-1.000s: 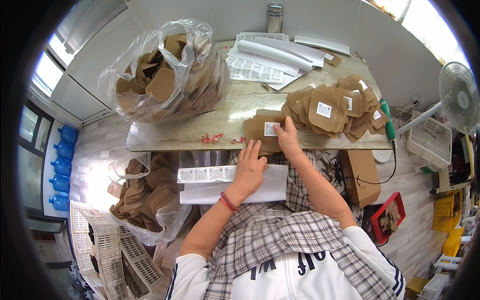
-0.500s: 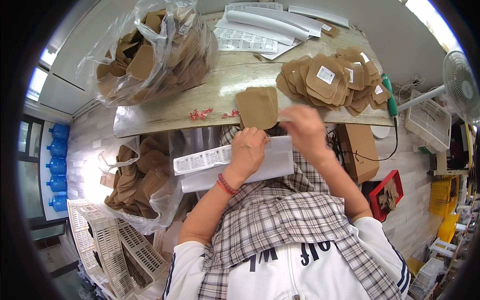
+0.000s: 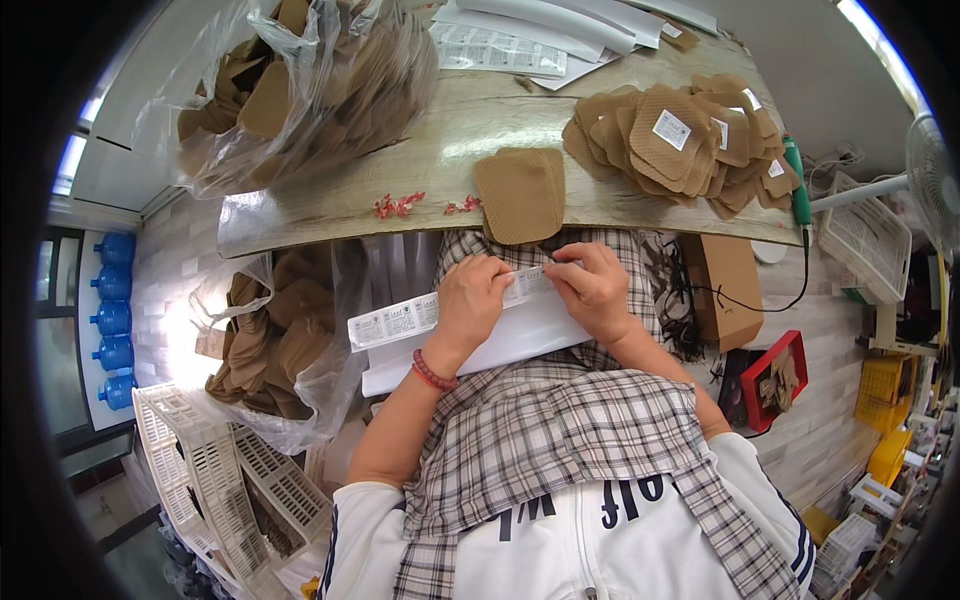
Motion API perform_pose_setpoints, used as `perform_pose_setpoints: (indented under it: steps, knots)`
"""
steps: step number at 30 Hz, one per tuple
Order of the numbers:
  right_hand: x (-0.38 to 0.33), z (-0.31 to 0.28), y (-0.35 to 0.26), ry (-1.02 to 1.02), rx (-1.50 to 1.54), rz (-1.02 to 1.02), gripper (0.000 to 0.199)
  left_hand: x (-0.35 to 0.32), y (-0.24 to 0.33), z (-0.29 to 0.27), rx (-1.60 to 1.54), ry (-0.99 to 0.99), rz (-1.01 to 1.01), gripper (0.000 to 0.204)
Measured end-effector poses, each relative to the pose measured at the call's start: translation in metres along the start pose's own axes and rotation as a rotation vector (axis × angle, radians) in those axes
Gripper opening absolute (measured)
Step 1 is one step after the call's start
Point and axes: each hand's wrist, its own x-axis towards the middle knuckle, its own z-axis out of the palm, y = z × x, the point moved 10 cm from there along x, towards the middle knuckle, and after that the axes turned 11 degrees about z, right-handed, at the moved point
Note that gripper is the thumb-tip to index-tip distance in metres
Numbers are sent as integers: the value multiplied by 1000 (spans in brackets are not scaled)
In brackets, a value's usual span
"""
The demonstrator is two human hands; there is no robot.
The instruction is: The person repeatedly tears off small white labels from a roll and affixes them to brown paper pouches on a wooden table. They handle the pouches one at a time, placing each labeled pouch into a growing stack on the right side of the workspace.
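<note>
A sheet of white labels (image 3: 395, 322) printed in black lies across my lap at the table's near edge, with its glossy white backing (image 3: 450, 358) below. My left hand (image 3: 474, 300) grips the strip near its middle, fingers closed. At the strip's right end, my right hand (image 3: 595, 292) pinches with thumb and forefinger on the label strip. Just beyond both hands, a small stack of brown textured pads (image 3: 522, 195) rests on the table edge without a label on top. To the right is a heap of similar pads (image 3: 670, 150), several bearing white labels (image 3: 671, 129).
A clear plastic bag (image 3: 320, 100) full of brown pads stands at the table's left, another bag (image 3: 270, 340) below it. Label sheets (image 3: 500, 48) lie at the back. Red scraps (image 3: 398, 205) dot the table edge. A green corded tool (image 3: 797, 180) sits at the right edge.
My right hand has come down and left from beside the pad stack to the label strip's right end. My left hand stays on the strip. The view has shifted slightly.
</note>
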Motion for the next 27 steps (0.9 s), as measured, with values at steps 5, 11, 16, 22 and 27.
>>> perform_pose_setpoints:
  steps: [5, 11, 16, 22, 27]
  knots:
    - [-11, -4, -21, -9, 87, -179, 20, 3, -13, 4, -83, -46, -94, 13]
    - [-16, -14, 3, -187, 575, 166, 12, -1, -17, 13, -275, -121, -228, 13]
    - [26, -3, 66, -99, 1096, 772, 3, 6, 17, -6, 152, -36, 79, 3]
    - [79, 57, 86, -335, 873, 837, 8, 27, 44, -6, 208, 21, 321, 9]
    - [80, 92, 112, -388, 620, 845, 8, 30, 36, 0, 195, -2, 311, 8]
